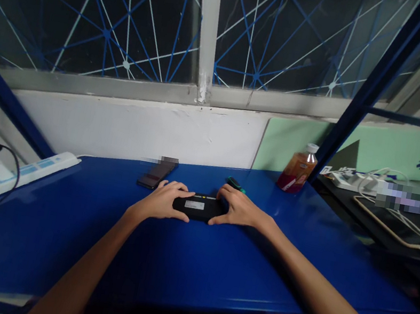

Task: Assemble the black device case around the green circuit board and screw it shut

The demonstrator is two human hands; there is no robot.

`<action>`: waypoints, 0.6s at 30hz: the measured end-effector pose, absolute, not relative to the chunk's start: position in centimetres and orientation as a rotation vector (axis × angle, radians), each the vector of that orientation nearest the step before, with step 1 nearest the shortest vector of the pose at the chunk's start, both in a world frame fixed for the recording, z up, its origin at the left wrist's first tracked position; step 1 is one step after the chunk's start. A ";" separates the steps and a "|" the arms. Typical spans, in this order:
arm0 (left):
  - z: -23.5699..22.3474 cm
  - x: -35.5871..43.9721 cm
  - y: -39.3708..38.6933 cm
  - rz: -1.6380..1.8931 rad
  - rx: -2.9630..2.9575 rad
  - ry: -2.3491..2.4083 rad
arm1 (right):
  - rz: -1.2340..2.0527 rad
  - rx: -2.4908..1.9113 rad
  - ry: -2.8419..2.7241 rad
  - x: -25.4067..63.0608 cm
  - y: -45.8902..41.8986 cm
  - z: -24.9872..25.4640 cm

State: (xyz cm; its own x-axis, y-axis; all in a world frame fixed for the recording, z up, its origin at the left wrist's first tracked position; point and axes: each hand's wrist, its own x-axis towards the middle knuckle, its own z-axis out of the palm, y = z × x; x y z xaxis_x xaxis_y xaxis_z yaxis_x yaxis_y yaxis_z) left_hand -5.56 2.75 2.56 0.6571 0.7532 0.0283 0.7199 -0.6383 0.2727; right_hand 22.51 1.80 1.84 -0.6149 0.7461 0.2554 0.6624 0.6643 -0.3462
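Observation:
A black flat rectangular device (203,211) with a white label and a small yellow mark on its upper face lies at the middle of the blue table (190,267). My left hand (164,201) grips its left end, thumb along the near edge and fingers over the far side. On the opposite end my right hand (239,209) is closed in the same way. Behind the left hand rests a dark phone (157,173). Just beyond my right fingers is a small black and green object (236,185), partly hidden, whose kind I cannot make out.
A white power strip (23,178) with a black cable lies along the left side. At the back right stands a drink bottle (297,169) with a white cap, beside a blue frame post (344,132). Farther right, another phone (391,222) lies among white cables.

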 end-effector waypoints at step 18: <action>2.7 -5.3 2.4 0.210 2.681 1.220 | 0.246 -1.092 -2.507 22.5 2.0 1.7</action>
